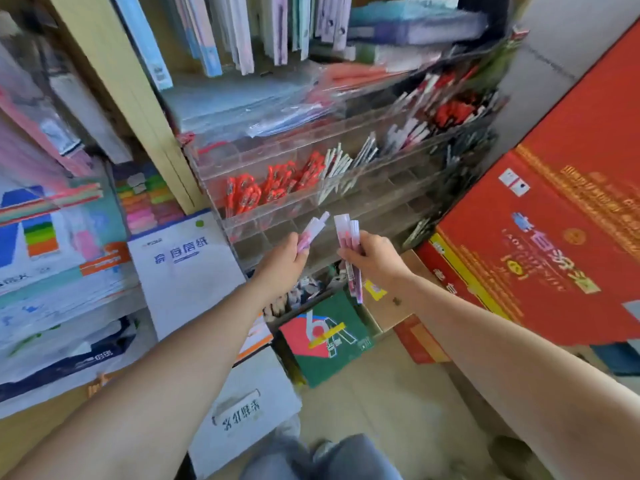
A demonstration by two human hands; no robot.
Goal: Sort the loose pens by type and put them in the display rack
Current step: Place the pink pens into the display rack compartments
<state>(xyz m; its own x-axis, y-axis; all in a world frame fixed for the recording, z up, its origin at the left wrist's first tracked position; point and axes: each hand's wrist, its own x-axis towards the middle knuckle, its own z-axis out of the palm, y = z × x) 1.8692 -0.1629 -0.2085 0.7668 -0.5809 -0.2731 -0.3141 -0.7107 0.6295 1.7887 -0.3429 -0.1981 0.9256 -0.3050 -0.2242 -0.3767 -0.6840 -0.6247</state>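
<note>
**Pink pens in both hands at the rack**

Our left hand curls its fingers round a small bunch of pink pens, the ends pointing up toward the clear display rack. Our right hand grips a thicker bunch of pink pens, which sticks out above and below the fist. Both bunches hang just in front of the rack's lower rows. Higher rows hold red pens and white pens. A red carton stands at the right

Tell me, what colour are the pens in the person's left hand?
Pale pink and white; the pens in the left hand show best in the head view.
</note>
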